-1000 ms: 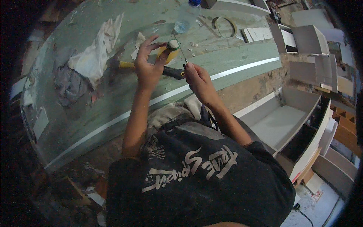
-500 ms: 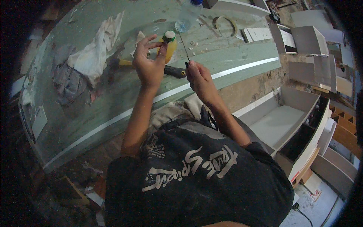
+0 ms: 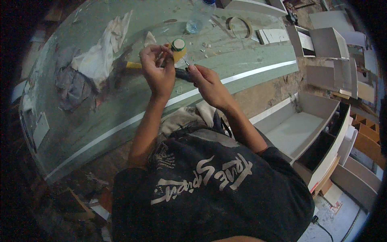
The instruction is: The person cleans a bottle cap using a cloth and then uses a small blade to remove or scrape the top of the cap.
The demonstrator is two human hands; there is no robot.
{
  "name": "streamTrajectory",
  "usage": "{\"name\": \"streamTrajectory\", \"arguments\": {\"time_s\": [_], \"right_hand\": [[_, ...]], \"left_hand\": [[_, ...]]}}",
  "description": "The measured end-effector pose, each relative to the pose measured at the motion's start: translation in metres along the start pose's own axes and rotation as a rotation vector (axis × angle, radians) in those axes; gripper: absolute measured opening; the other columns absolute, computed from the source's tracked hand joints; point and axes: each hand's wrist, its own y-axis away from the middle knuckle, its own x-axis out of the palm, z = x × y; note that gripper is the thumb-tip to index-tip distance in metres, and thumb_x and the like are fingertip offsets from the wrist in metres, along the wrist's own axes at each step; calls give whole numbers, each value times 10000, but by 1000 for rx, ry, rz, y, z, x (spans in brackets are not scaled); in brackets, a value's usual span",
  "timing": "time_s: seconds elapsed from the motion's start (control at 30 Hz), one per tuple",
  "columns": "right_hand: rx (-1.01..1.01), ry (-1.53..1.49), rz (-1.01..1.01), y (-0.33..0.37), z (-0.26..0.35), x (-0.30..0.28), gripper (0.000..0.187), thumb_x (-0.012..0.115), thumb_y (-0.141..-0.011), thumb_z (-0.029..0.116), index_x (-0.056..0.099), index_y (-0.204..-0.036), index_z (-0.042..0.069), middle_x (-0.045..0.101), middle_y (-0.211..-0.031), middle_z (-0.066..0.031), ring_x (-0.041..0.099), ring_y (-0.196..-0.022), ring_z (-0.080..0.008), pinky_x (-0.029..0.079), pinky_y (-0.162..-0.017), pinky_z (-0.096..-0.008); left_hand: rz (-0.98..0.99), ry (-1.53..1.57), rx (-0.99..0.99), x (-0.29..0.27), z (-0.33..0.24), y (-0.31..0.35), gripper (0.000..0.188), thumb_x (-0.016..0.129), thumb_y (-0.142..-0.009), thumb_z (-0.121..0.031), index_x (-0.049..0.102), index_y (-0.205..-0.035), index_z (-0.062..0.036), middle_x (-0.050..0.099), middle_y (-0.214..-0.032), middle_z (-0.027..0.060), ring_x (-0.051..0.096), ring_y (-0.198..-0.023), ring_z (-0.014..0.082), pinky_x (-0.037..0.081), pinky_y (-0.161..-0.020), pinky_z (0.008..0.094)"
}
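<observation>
My right hand is closed on a thin metal rod with a dark end, which points up and left toward my other hand. My left hand has its fingers drawn together in a pinch; what lies in them is too small or hidden to name. Just behind those fingertips stands a yellow bottle with a green-rimmed, white-topped cap. Beneath both hands lies a tool with a black handle, partly covered by them; a yellow piece shows left of my left wrist.
The green worktable carries a white cloth, a grey rag, a clear water bottle, a tape roll and a white block. Pale cabinet boxes stand at the right, beyond the table's edge.
My left fingers have closed into a pinch beside the bottle's cap. The rod has swung lower toward them, and my right hand has shifted slightly left. The cap appears a little lower.
</observation>
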Motion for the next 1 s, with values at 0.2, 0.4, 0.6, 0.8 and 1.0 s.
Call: {"name": "streamTrajectory", "arguments": {"time_s": [0.2,0.4,0.6,0.8,1.0], "right_hand": [[-25,-55,-1,-7,-2,10,450,410,-1037,421,546,-877,23,435,-732,35,377,-681,-86,330,-595,-261],[45,24,13,-16,-8,9,527,393,-1028,439,599,-970,-42,556,-751,-107,510,-703,-191,416,-670,-341],[31,-10,-42,-16,-6,8,538,394,-1016,478,588,-967,-21,564,-754,-93,515,-697,-184,410,-669,-342],[194,-187,34,-15,1,-10,459,399,-1005,536,462,-754,158,362,-625,85,296,-501,-46,222,-434,-243],[253,-282,77,-11,12,-6,445,403,-1003,539,444,-743,179,345,-614,92,276,-494,-30,197,-426,-228]], "left_hand": [[-36,-102,-33,2,-9,3,326,656,-870,2,426,-1100,-4,545,-1081,123,601,-1054,226,543,-873,358],[-23,-172,50,-3,-10,4,319,657,-863,-3,428,-1086,-9,560,-1072,139,599,-1038,225,544,-841,352],[18,-683,469,-16,-21,-9,220,641,-848,14,490,-997,-45,619,-962,98,620,-983,272,516,-790,364],[110,-619,265,-24,-35,-28,310,704,-828,-26,526,-1081,-46,660,-986,69,673,-895,257,524,-762,355],[76,-297,-8,0,-16,-11,405,748,-826,-77,531,-1164,-29,688,-1040,113,696,-837,197,548,-691,292]]}}
